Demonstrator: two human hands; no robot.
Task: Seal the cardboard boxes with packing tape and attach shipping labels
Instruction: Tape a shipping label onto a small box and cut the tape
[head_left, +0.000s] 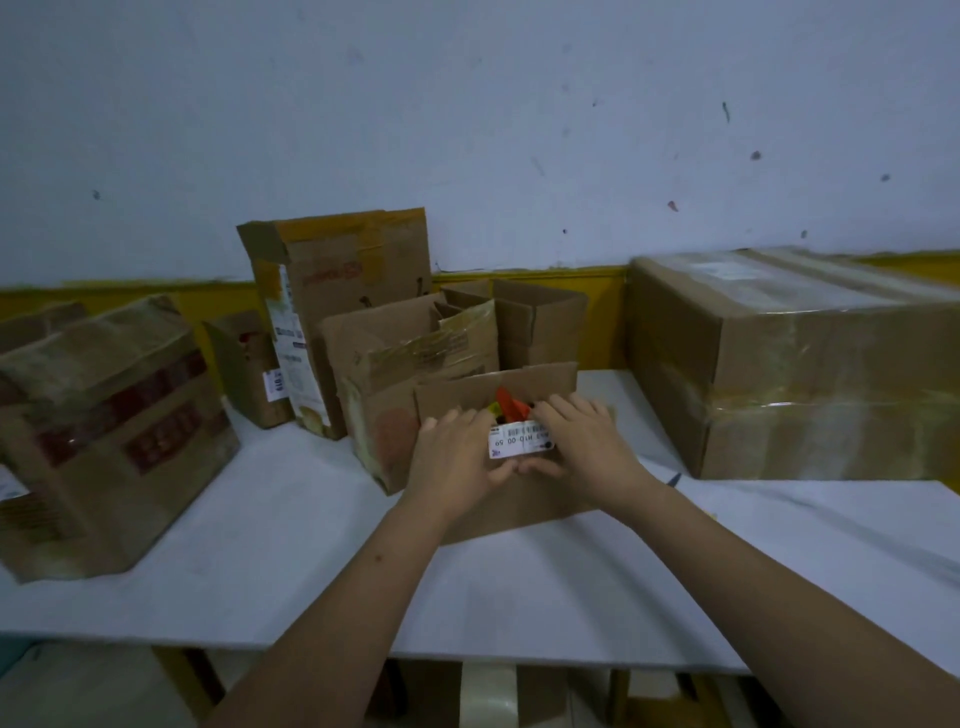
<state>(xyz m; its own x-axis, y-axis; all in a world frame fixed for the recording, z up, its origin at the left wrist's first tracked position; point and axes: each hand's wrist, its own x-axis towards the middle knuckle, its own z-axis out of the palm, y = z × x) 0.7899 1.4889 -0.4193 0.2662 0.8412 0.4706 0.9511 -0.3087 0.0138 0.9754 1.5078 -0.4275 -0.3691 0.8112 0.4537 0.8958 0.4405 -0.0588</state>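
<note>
Head view: a white counter (260, 545) stands against a scuffed pale wall (467, 104) with a yellow base strip. Mid-counter, the small open box (519, 499) bears a white label (521, 440); left hand (457, 457) and right hand (587, 441) rest on it, fingers relaxed, flat. Other boxes crowd behind.

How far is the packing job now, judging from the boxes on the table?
Done: the large brown cardboard box at right looks wrapped in clear tape. In hand: both hands, left hand and right hand, rest on the small open cardboard box bearing a white barcode label; its flap stands up. Left: taping it; several open boxes behind.
</note>
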